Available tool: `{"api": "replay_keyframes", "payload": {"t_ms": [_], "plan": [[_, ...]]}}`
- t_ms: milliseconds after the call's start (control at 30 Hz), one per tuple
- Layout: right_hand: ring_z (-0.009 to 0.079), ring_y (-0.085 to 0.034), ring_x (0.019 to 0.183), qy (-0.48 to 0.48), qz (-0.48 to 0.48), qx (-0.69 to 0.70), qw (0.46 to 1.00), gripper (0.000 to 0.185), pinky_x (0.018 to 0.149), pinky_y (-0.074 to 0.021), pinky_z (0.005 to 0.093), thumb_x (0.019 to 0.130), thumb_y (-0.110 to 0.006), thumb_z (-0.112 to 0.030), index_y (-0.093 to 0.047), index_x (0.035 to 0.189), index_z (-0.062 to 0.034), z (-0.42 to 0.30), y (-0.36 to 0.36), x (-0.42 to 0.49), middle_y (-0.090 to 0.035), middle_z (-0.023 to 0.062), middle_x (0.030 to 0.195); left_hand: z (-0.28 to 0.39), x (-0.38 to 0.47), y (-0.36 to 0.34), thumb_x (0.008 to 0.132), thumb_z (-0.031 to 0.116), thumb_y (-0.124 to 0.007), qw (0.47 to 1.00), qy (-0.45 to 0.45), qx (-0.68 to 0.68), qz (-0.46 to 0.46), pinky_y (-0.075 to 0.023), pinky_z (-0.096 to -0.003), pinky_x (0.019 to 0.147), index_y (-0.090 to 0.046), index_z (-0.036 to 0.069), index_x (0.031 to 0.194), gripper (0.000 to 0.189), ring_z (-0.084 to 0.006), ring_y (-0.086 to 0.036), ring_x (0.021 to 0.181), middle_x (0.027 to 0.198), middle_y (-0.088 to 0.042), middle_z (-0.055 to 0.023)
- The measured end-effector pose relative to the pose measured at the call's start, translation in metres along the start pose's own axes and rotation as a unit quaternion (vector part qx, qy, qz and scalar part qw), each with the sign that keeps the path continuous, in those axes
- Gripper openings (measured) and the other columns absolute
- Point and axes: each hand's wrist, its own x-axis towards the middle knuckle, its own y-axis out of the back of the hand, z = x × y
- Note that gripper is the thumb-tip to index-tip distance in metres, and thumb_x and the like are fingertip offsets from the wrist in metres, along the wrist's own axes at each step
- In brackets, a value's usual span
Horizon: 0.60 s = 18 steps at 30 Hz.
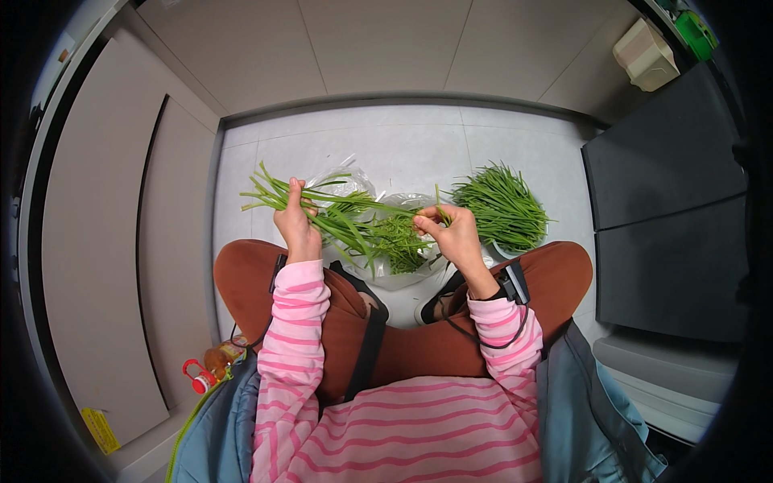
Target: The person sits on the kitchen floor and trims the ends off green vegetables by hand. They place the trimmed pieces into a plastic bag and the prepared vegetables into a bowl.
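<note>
My left hand [297, 220] is closed round a bunch of long green Chinese chives [266, 192], its stem ends pointing left and its leaves trailing right. Between thumb and fingers, my right hand [448, 230] pinches the far end of a chive leaf; a short green stalk [438, 196] stands up by its fingers. Below and between the hands, a clear plastic bag [398, 281] lies open on the floor with green scraps [406, 244] in it. To the right, a thick pile of chives [502, 208] rests on a light-coloured bowl [507, 252].
Another clear plastic bag [345, 179] lies behind the held bunch. Grey cabinet fronts [386, 48] bound the tiled floor [398, 145] ahead. Dark drawers or doors [670, 205] stand at right. A bottle with a red cap [202, 380] is beside the left knee.
</note>
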Motion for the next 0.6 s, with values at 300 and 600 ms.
{"api": "replay_keyframes", "payload": {"t_ms": [300,600], "plan": [[0.0092,-0.065,0.066,0.021,0.068,0.065,0.995,0.013,0.062,-0.0505,0.0226,0.087,-0.072,-0.006,-0.071,0.092,0.0067,0.003,-0.012,0.0,-0.071,0.0066,0.076,-0.006,-0.002,0.001,0.093,0.023,-0.071,0.999,-0.017,-0.011,0.032,-0.0287,-0.0229,0.043,-0.065,-0.001,0.088,0.025,-0.0071,-0.04,0.05,0.067,-0.051,0.0003],[0.0131,-0.066,0.068,-0.004,0.071,0.16,0.985,0.01,0.064,-0.0517,0.0244,0.087,-0.071,-0.003,-0.07,0.092,0.0064,0.003,-0.015,-0.001,-0.071,0.0097,0.079,-0.011,0.002,0.007,0.092,0.021,-0.071,0.999,0.008,-0.046,0.028,-0.0276,-0.0226,0.042,-0.065,0.0,0.089,0.022,-0.0059,-0.04,0.05,0.069,-0.053,-0.0003]]}}
